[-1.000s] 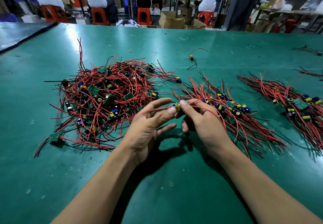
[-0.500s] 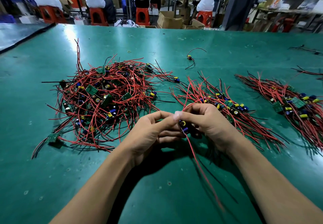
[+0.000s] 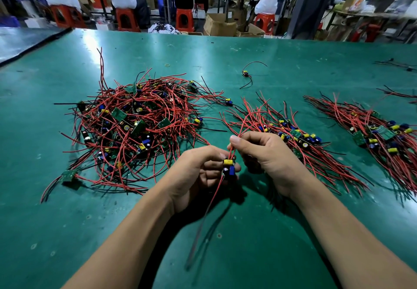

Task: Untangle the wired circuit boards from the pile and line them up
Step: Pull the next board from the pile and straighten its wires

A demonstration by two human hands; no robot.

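Pinching board (image 3: 229, 168) — left hand (image 3: 198, 172); right hand (image 3: 267, 153), wires (image 3: 230, 154).

Glossy green table mat (image 3: 293, 67); plastic-sheathed red wires (image 3: 140, 117); cardboard boxes (image 3: 220, 26).

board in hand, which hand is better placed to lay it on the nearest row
Right, probably: the right hand pinches the board by its wires and sits beside the row; the left hand is nearer the pile.

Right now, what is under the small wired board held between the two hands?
Bare green table and shadow; a red wire trails from the wired board toward the viewer. The left hand and right hand cover the table beneath them.
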